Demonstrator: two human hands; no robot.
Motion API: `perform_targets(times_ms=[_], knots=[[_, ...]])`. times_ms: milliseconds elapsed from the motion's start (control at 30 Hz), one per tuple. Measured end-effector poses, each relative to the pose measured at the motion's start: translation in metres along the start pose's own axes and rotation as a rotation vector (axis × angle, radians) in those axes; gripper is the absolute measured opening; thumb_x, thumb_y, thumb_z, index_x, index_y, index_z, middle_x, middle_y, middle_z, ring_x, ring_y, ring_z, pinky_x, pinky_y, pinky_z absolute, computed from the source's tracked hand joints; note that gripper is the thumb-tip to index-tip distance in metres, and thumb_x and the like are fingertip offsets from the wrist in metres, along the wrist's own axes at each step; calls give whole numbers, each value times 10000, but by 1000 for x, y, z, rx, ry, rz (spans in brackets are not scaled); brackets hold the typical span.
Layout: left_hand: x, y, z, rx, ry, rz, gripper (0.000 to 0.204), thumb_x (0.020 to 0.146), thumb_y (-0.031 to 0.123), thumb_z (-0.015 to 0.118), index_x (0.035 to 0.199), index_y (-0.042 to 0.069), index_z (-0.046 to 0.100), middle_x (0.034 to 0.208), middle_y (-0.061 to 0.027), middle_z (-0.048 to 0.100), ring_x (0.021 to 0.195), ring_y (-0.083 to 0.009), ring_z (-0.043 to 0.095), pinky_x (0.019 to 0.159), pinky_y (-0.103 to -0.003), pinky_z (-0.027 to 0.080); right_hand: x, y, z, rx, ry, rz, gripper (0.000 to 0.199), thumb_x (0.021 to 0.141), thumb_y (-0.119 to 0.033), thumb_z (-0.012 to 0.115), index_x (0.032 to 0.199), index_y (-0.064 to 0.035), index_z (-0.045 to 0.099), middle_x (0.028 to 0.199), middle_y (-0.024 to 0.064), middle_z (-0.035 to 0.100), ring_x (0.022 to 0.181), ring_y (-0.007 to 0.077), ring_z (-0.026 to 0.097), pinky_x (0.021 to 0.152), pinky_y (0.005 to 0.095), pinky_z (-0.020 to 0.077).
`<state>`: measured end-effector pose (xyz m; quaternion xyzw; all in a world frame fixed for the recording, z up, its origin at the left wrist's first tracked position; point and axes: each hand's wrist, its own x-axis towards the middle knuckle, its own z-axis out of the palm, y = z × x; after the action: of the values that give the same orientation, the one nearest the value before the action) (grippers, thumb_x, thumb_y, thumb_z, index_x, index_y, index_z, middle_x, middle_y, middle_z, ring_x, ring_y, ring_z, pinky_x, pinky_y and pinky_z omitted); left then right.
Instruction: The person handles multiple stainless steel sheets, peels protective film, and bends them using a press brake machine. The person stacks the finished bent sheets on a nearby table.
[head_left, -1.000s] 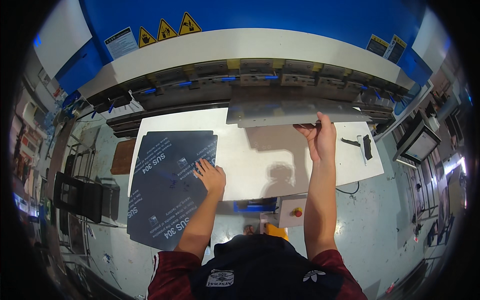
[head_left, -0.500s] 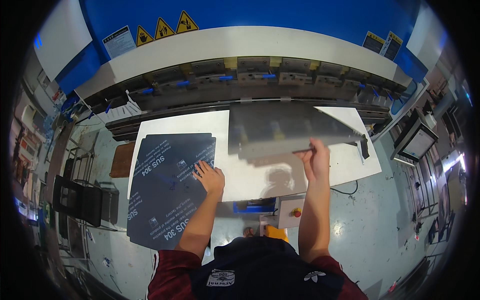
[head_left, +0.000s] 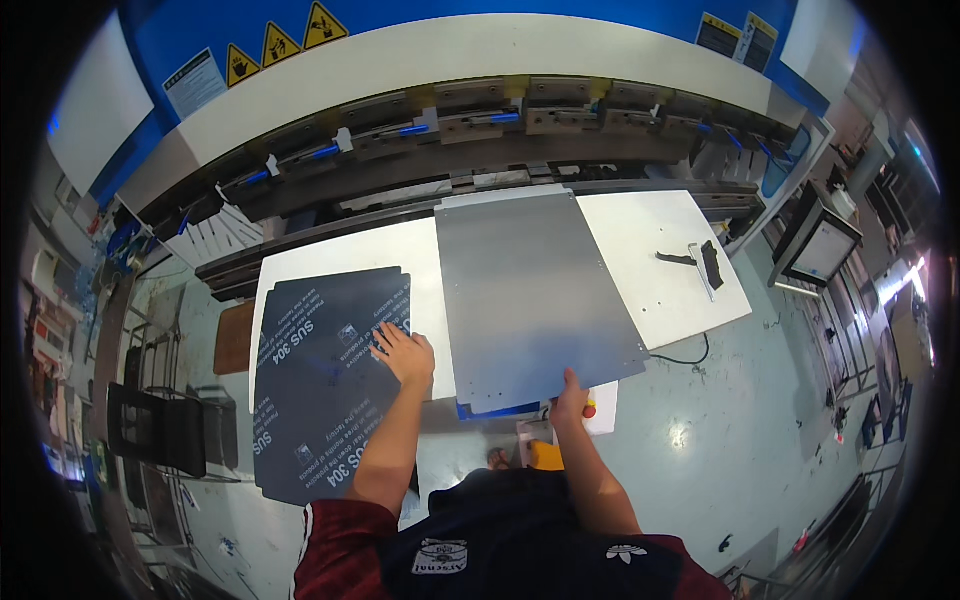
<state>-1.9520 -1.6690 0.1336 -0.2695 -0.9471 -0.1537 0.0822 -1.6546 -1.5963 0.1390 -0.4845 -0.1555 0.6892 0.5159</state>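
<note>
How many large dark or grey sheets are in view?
2. The dark printed sheet lies partly over the white table, under the left hand; the grey sheet is right of it, its near edge in the right hand. Others may be hidden beneath.

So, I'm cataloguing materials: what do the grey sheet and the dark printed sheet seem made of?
The grey sheet: probably bare metal, satin finish, from its soft sheen and small edge holes. The dark printed sheet: its face looks like matt plastic film, from the repeated printing; what lies beneath is hidden.

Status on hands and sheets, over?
Left hand spread on dark printed sheet. Right hand gripping near edge of grey sheet. Black-and-white item right of it, on white tabletop.
</note>
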Motion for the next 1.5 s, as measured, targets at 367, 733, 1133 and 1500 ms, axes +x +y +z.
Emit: perform_targets(times_ms=[367, 733, 1133, 1500], knots=[[0, 1, 1, 54, 18, -1, 658, 931, 269, 458, 1449, -132, 386, 1568, -254, 351, 1482, -437, 247, 1199, -606, 120, 8, 7, -2, 67, 54, 28, 496, 966, -139, 624, 1413, -66, 423, 1309, 92, 566, 1166, 264, 593, 926, 403, 525], [0, 0, 4, 50, 45, 15, 664, 935, 276, 460, 1449, -137, 381, 1568, -256, 348, 1483, -437, 243, 1200, -608, 117, 8, 6, 6, 23, 64, -50, 531, 960, -133, 632, 1437, -41, 419, 1364, 106, 536, 1248, 256, 537, 1019, 374, 458], [0, 0, 3, 19, 43, 8, 671, 932, 278, 452, 1447, -147, 385, 1565, -276, 343, 1480, -450, 243, 1207, -607, 97, 11, 9, 6, 25, 33, -96, 510, 962, -129, 630, 1412, 14, 436, 1351, 128, 546, 1231, 255, 554, 1026, 373, 458], [0, 0, 3, 18, 43, 5, 666, 935, 280, 452, 1443, -146, 390, 1568, -262, 346, 1480, -449, 243, 1207, -609, 99, 12, 9, 4, 60, 37, -81, 483, 978, -79, 597, 1418, 2, 415, 1369, 140, 535, 1235, 276, 548, 1044, 383, 448]])
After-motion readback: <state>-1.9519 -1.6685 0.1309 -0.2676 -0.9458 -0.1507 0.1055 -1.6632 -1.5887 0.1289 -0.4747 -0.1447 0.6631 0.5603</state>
